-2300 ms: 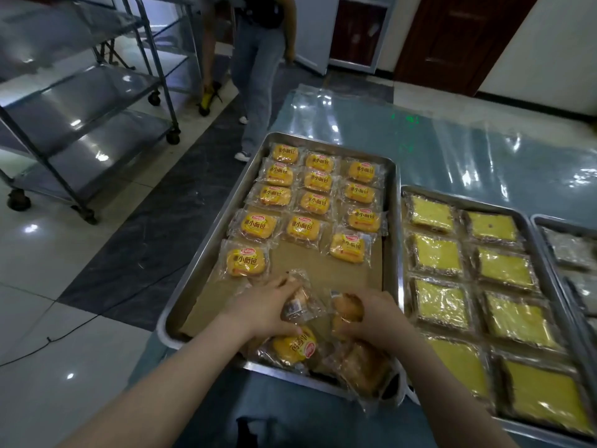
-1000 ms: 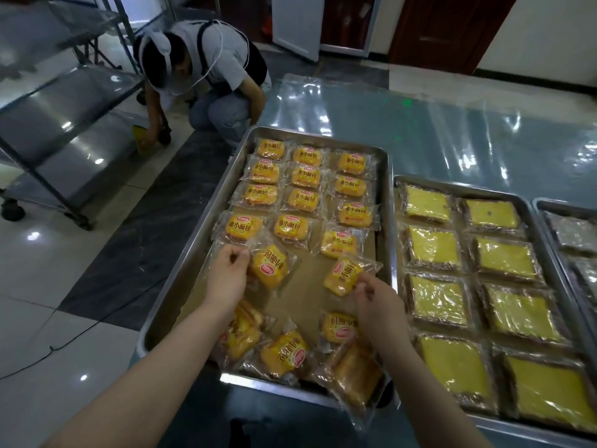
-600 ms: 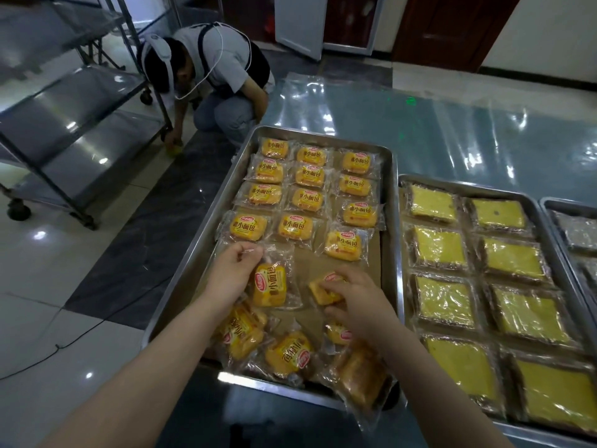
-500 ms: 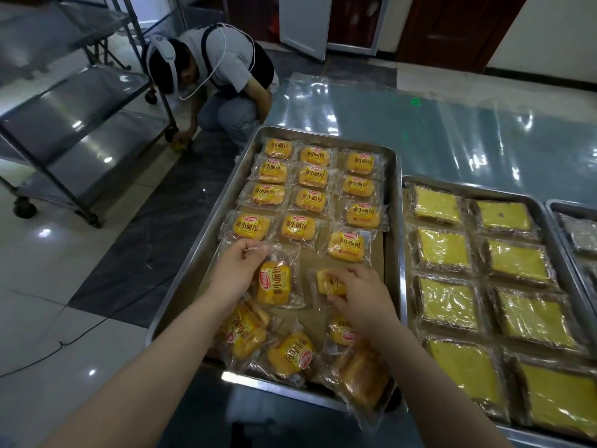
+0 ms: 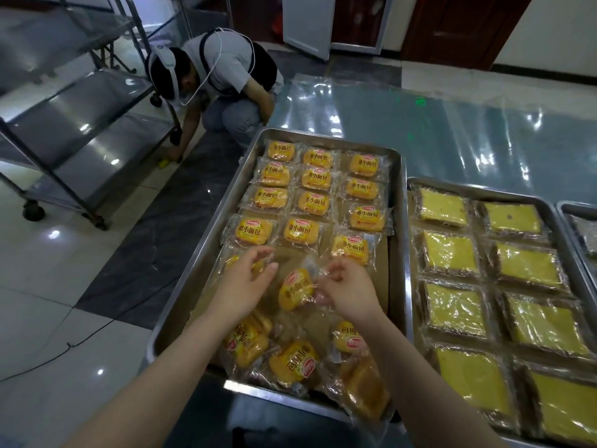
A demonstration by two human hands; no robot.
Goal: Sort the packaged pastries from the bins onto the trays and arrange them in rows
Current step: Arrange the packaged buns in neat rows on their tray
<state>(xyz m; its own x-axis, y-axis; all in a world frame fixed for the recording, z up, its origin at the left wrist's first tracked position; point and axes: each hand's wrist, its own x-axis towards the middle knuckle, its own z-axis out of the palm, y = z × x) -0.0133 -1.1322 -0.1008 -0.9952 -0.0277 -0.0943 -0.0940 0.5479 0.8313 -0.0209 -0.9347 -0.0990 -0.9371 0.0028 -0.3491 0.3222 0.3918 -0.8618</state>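
A steel tray on the table holds small yellow packaged pastries lined up in three columns at its far end. A loose pile of the same packets lies at the near end. My left hand curls over a packet at the left column's near end; the hand hides most of it. My right hand pinches the clear wrapper edge of another packet lying tilted on the brown liner between my hands.
A second tray of wrapped yellow square cakes sits to the right, with a third tray's edge beyond. A person crouches on the floor past the table's left corner, beside a wheeled steel rack.
Both hands took packets from the near pile. The left packet went to the left column, and the right hand's packet shifted toward the tray's middle. The other person crouched down.
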